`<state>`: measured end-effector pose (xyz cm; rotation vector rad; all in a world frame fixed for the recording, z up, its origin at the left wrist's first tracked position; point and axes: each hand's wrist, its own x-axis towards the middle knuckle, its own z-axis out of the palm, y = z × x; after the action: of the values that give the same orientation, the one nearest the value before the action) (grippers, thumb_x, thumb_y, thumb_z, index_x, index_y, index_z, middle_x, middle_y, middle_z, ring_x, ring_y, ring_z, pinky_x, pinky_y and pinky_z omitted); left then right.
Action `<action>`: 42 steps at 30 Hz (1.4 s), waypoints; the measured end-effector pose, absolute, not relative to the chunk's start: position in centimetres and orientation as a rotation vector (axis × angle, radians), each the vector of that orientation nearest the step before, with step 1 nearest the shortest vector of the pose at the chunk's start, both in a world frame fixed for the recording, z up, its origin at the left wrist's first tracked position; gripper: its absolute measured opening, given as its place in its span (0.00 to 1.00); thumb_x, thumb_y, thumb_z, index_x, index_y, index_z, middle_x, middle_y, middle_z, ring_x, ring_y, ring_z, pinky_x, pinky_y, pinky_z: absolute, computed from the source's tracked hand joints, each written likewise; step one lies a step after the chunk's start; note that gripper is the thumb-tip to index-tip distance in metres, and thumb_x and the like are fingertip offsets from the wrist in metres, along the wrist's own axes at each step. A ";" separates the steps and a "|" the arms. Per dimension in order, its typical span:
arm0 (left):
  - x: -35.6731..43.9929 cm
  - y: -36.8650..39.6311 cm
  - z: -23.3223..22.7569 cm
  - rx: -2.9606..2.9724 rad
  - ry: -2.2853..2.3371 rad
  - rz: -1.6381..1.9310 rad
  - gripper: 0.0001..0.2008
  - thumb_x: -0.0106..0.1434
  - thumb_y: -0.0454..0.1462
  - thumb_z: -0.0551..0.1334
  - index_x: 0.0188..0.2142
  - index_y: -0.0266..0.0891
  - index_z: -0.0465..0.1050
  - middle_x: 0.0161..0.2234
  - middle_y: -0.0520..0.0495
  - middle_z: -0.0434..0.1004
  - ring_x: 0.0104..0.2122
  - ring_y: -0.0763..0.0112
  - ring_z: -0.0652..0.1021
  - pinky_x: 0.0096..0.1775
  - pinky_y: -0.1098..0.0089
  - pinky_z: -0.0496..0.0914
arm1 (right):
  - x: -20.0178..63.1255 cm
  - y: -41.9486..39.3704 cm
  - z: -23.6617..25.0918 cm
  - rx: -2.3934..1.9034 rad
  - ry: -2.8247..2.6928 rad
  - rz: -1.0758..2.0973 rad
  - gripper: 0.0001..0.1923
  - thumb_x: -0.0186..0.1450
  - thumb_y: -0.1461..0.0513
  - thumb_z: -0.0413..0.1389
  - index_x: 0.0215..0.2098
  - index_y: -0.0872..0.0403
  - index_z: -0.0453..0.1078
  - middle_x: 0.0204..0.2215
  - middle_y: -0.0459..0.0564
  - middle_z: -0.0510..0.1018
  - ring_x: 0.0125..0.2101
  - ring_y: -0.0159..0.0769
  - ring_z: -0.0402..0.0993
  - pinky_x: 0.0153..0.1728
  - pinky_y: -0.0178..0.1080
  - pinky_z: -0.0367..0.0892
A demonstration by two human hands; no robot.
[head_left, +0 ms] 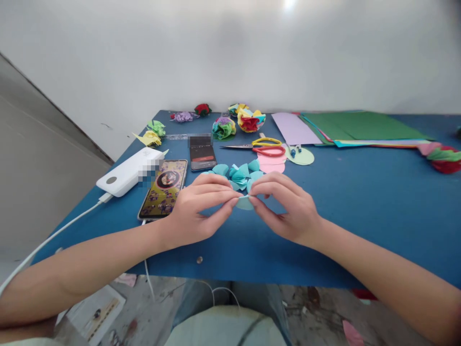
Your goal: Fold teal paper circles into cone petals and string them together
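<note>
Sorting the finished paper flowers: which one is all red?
The red flower at the table's far edge, beside the purple flower; the others are purple, green, yellow or mixed.

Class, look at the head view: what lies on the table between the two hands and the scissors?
In the head view, a cluster of folded teal paper pieces lies between the hands (left hand, right hand) and the scissors; pink paper circles sit just right of it.

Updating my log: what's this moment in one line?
left hand pinches paper piece | right hand pinches same | teal folds behind | scissors idle

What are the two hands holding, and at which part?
Both hands, left hand and right hand, pinch a small light-teal paper piece by its top edge.
</note>
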<state>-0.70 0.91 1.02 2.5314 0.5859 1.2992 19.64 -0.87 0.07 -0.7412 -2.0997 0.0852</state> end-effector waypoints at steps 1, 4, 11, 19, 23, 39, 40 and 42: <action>-0.8 0.9 1.1 2.549 0.575 1.308 0.09 0.56 0.28 0.60 0.36 0.39 0.75 0.32 0.47 0.79 0.35 0.67 0.76 0.42 0.65 0.71 | 19.6 -0.9 0.2 -0.735 -2.093 0.096 0.08 0.59 0.68 0.54 0.38 0.53 0.65 0.33 0.49 0.72 0.34 0.34 0.68 0.37 0.39 0.67; -0.9 0.7 1.1 2.563 0.575 1.317 0.10 0.56 0.28 0.60 0.37 0.41 0.75 0.32 0.48 0.79 0.36 0.67 0.76 0.41 0.65 0.72 | 19.6 -1.0 0.5 -0.726 -2.079 0.158 0.09 0.59 0.68 0.53 0.38 0.52 0.65 0.34 0.50 0.72 0.35 0.36 0.68 0.38 0.42 0.67; -0.7 0.7 1.1 2.532 0.594 1.319 0.10 0.56 0.29 0.61 0.36 0.41 0.75 0.30 0.48 0.79 0.35 0.67 0.76 0.41 0.65 0.72 | 19.5 -1.0 0.6 -0.740 -2.041 0.209 0.08 0.59 0.68 0.51 0.38 0.53 0.66 0.33 0.50 0.73 0.35 0.35 0.69 0.38 0.42 0.67; -0.3 0.9 0.6 2.567 0.556 1.243 0.07 0.56 0.29 0.60 0.35 0.38 0.73 0.31 0.47 0.78 0.31 0.71 0.74 0.42 0.65 0.71 | 19.1 -0.9 0.0 -0.704 -2.115 0.152 0.08 0.59 0.68 0.54 0.37 0.53 0.65 0.32 0.49 0.73 0.34 0.35 0.69 0.37 0.41 0.66; -0.4 0.9 0.6 2.588 0.543 1.263 0.08 0.55 0.28 0.61 0.35 0.37 0.73 0.31 0.46 0.78 0.31 0.72 0.74 0.42 0.66 0.71 | 19.0 -1.0 0.0 -0.684 -2.085 0.195 0.07 0.59 0.68 0.54 0.36 0.53 0.66 0.31 0.48 0.73 0.33 0.34 0.69 0.37 0.40 0.67; -0.5 1.1 0.7 2.475 0.616 1.295 0.08 0.56 0.28 0.61 0.34 0.39 0.75 0.29 0.50 0.78 0.30 0.71 0.74 0.40 0.65 0.71 | 19.5 -0.8 0.6 -0.836 -2.005 0.477 0.06 0.63 0.62 0.50 0.38 0.54 0.65 0.32 0.49 0.71 0.32 0.32 0.66 0.35 0.37 0.64; -0.5 1.1 0.6 2.480 0.605 1.281 0.08 0.56 0.28 0.61 0.34 0.39 0.75 0.29 0.49 0.78 0.30 0.71 0.74 0.40 0.65 0.70 | 19.4 -0.8 0.5 -0.824 -2.021 0.487 0.05 0.63 0.62 0.50 0.37 0.55 0.65 0.32 0.49 0.71 0.33 0.32 0.66 0.36 0.37 0.64; -0.5 1.1 0.5 2.481 0.589 1.255 0.09 0.56 0.28 0.61 0.35 0.39 0.75 0.30 0.49 0.78 0.30 0.71 0.74 0.41 0.65 0.70 | 19.2 -0.9 0.3 -0.806 -2.035 0.469 0.04 0.63 0.62 0.50 0.35 0.54 0.65 0.29 0.48 0.71 0.31 0.31 0.66 0.35 0.37 0.64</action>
<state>-0.51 1.08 0.51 2.4809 0.5894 1.2546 19.22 -0.85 0.28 -0.8056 -2.0349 0.4688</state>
